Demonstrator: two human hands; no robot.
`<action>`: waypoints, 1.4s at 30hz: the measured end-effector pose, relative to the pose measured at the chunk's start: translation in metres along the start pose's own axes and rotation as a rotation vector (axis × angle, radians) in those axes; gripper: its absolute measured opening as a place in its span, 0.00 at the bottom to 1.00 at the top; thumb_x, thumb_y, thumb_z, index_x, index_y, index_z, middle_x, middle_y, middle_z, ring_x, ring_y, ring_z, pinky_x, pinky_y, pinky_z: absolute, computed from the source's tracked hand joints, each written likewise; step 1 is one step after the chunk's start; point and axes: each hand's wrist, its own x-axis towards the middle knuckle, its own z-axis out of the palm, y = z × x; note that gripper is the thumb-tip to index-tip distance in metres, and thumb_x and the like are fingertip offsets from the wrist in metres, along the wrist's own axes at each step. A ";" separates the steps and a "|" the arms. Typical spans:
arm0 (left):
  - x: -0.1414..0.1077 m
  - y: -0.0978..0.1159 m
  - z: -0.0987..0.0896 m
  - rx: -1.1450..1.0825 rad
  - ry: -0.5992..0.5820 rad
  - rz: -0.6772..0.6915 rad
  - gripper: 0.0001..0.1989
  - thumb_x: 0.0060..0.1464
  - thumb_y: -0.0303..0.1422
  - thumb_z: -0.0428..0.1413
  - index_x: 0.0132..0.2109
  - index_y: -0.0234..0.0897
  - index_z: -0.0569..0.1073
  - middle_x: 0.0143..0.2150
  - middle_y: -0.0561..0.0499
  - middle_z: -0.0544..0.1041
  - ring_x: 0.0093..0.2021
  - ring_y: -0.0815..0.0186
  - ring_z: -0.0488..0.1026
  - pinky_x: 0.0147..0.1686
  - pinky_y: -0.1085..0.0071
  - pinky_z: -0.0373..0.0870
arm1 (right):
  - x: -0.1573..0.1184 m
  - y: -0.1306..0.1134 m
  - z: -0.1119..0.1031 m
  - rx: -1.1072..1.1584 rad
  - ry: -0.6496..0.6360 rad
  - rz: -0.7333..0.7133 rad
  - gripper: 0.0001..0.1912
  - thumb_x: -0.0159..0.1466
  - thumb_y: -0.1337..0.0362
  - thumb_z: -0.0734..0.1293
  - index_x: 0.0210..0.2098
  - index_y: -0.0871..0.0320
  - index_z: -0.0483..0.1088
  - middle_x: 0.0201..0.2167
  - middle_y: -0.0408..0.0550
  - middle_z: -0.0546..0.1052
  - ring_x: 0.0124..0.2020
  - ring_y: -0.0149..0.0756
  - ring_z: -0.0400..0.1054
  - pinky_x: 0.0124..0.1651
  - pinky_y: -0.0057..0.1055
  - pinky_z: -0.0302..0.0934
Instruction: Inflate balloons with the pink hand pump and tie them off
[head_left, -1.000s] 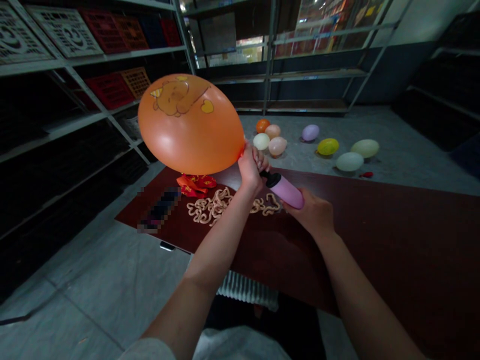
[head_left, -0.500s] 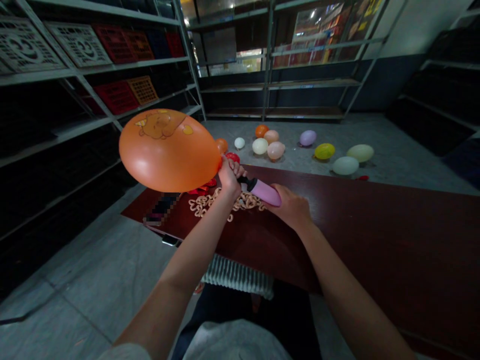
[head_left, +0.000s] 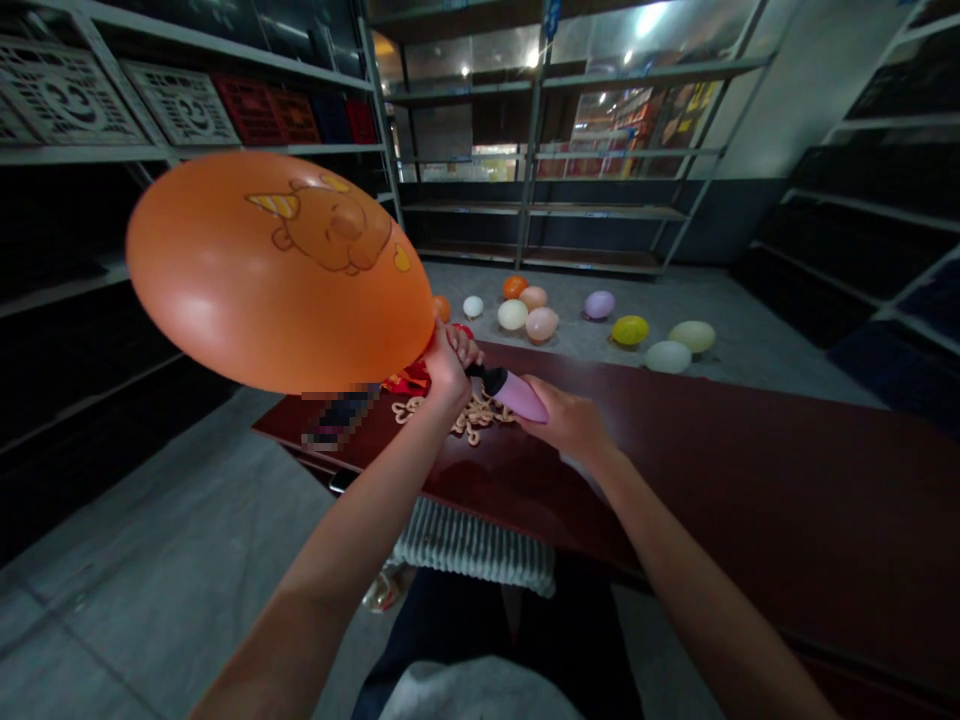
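Orange cartoon-print balloon point(head_left: 262, 300) in left hand point(head_left: 449, 368).

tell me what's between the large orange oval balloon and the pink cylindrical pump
The bare left hand lies between the orange balloon and the pink pump, seen in the head view.

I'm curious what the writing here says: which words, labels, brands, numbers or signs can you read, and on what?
No text is readable.
Small blue labels on the back rack: too small.
Blue tag high on its post: too blurred.
Orange balloon: a cartoon drawing, no words visible.
Pink pump: no lettering visible.
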 end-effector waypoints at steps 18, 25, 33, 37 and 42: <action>0.012 0.078 0.037 0.055 -0.065 0.060 0.29 0.65 0.47 0.46 0.20 0.37 0.52 0.13 0.59 0.48 0.12 0.75 0.45 0.15 0.75 0.50 | -0.022 0.012 0.029 0.075 0.154 0.264 0.26 0.59 0.49 0.68 0.52 0.56 0.68 0.47 0.51 0.79 0.43 0.42 0.75 0.43 0.34 0.63; 0.014 0.028 0.062 0.094 -0.105 0.065 0.29 0.65 0.46 0.47 0.19 0.38 0.52 0.14 0.59 0.48 0.12 0.74 0.44 0.14 0.73 0.47 | -0.027 0.021 0.027 0.128 0.189 0.303 0.22 0.57 0.50 0.68 0.47 0.55 0.70 0.39 0.50 0.80 0.38 0.43 0.76 0.38 0.33 0.62; 0.006 -0.051 0.056 0.173 -0.114 -0.044 0.27 0.68 0.43 0.43 0.20 0.40 0.52 0.12 0.59 0.48 0.10 0.73 0.46 0.13 0.72 0.46 | -0.024 0.024 0.032 0.127 0.224 0.387 0.24 0.57 0.47 0.67 0.46 0.56 0.70 0.35 0.48 0.81 0.34 0.42 0.75 0.33 0.30 0.59; 0.007 -0.056 0.055 0.179 -0.070 -0.073 0.28 0.67 0.44 0.45 0.19 0.39 0.52 0.11 0.59 0.48 0.09 0.73 0.46 0.11 0.73 0.47 | -0.022 0.022 0.032 0.123 0.240 0.396 0.23 0.57 0.47 0.68 0.45 0.55 0.71 0.35 0.47 0.81 0.33 0.41 0.75 0.32 0.29 0.57; 0.013 -0.053 0.045 0.158 -0.002 -0.114 0.28 0.67 0.43 0.45 0.20 0.39 0.51 0.12 0.59 0.48 0.10 0.74 0.46 0.11 0.74 0.47 | -0.024 0.019 0.030 0.089 0.238 0.370 0.22 0.57 0.48 0.68 0.45 0.55 0.71 0.35 0.46 0.81 0.33 0.40 0.75 0.31 0.29 0.56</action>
